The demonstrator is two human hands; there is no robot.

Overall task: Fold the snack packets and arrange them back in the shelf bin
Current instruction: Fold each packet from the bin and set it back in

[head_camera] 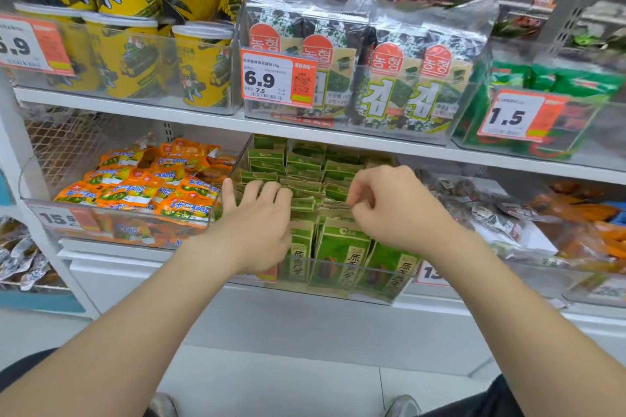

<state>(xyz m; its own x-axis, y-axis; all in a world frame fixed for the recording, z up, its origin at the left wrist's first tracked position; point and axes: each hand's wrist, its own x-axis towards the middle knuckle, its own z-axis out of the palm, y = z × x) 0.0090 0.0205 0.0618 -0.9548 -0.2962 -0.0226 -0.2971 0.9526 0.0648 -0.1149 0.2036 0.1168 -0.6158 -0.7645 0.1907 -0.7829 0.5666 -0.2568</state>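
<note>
A clear shelf bin [342,293] on the lower shelf holds several rows of upright green snack packets [338,257] with tan folded tops. My left hand [252,227] lies over the left rows, fingers spread fairly straight and pressing on the packet tops. My right hand [389,210] is over the right rows with its fingers curled, pinching the top edge of a green packet near the bin's middle. The packets under both hands are partly hidden.
A clear bin of orange packets [142,186] sits left of the green one; clear bags of dark snacks [487,210] lie to the right. The upper shelf [338,137] overhangs, carrying yellow cans [200,68], seaweed packs [399,85] and price tags [277,78].
</note>
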